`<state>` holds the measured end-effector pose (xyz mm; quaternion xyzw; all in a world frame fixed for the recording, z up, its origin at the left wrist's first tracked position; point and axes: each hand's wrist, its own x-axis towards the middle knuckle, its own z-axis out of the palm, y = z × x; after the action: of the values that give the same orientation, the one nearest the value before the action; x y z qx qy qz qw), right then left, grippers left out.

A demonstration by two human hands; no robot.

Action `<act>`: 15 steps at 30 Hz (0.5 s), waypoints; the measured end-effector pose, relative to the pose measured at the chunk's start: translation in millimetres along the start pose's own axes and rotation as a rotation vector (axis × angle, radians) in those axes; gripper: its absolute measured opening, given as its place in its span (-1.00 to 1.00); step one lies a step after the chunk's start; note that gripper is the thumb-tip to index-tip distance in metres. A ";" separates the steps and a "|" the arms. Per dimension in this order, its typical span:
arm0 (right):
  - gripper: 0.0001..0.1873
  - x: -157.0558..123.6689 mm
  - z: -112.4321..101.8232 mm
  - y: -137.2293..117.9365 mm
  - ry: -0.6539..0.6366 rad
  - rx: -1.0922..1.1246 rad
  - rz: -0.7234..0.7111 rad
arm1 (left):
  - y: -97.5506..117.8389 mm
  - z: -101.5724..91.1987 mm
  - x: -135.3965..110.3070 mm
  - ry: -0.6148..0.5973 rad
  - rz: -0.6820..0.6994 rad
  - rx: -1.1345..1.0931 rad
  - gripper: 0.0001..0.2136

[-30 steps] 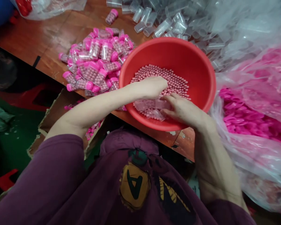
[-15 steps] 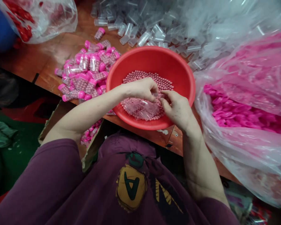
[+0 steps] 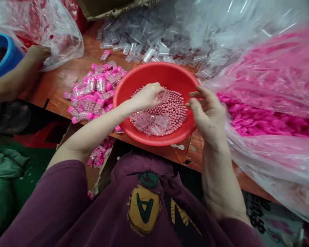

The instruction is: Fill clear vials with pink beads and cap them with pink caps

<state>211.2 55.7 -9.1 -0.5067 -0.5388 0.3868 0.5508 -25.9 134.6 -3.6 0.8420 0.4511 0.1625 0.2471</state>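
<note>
In the head view, the left hand (image 3: 145,97) is pinched closed over the beads, with a small clear piece (image 3: 161,96) caught at its fingertips. The right hand (image 3: 208,115) is open and holds nothing, its fingers loosely spread just above the rim of the basin.

The red basin (image 3: 154,73) sits on the worktop (image 3: 54,84), its edge jutting past the worktop's front edge. Inside lie a mass of pink beads (image 3: 170,113) and, at the near side, several flat clear pieces (image 3: 150,123) resting on them.

Beside the basin, to the left, lies a pile of pink-capped vials (image 3: 92,91) filled with beads. Beyond it is a heap of empty clear vials (image 3: 144,44). To the right, a plastic bag (image 3: 257,116) holds bright pink caps. At upper left, a co-worker's hand (image 3: 38,53) rests by a clear bag (image 3: 59,37), near a blue tub (image 3: 2,56).
</note>
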 end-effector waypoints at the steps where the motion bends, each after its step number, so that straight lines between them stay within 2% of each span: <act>1: -0.60 -2.4 -10.3 1.6 0.044 -0.068 -0.035 | -5.0 -1.1 3.3 -0.078 -0.003 0.203 -0.76; 3: -0.74 -8.4 -38.1 8.3 0.122 -0.185 -0.042 | -7.5 1.3 7.5 -0.237 0.012 0.472 -0.62; 6: -0.73 -21.3 -91.0 26.4 0.290 -0.393 0.012 | 6.1 17.7 12.4 -0.385 0.084 0.570 -0.54; 8: -0.71 -30.2 -126.6 40.4 0.395 -0.531 0.080 | 20.8 35.0 18.2 -0.433 0.118 0.495 -0.58; 11: -0.71 -35.4 -166.6 57.8 0.497 -0.699 0.178 | 38.8 62.2 31.9 -0.415 0.111 0.284 -0.65; 13: -0.74 -28.9 -178.7 65.7 0.500 -0.786 0.202 | 44.0 74.4 40.9 -0.363 0.078 0.146 -0.74; 15: -0.78 -14.1 -179.3 71.8 0.436 -0.880 0.200 | 44.0 77.3 46.1 -0.285 0.043 -0.120 -0.87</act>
<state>394.8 30.1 -65.2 -0.8091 -0.4721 0.0590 0.3450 67.3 131.8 -40.2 0.8497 0.3830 0.0732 0.3550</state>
